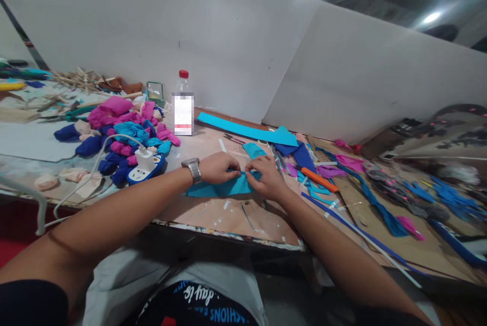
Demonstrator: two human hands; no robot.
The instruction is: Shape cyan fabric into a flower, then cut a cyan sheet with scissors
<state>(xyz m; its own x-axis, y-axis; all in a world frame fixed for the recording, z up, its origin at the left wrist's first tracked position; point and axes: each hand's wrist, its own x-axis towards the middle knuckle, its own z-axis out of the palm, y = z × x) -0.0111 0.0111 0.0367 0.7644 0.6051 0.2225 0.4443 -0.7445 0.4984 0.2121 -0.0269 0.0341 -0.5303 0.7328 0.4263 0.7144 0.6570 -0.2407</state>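
A turquoise strip of paper or foam [218, 189] lies near the table's front edge under both hands. My left hand [217, 167], with a metal watch on its wrist, pinches the strip's upper edge. Close beside it, my right hand [264, 176] pinches the same strip with thumb and forefinger. Just beyond the fingers is a small turquoise piece [253, 150]. A longer turquoise strip [243, 128] rests farther back along the wall. The fingertips partly hide the gripped edge.
An orange-handled cutter [318, 180] lies right of my hands among coloured scraps. Left are a white-and-blue power strip [146, 167] with a cable and a heap of pink and blue bundles [129, 133]. A red-capped bottle [183, 107] stands by the wall [228, 36].
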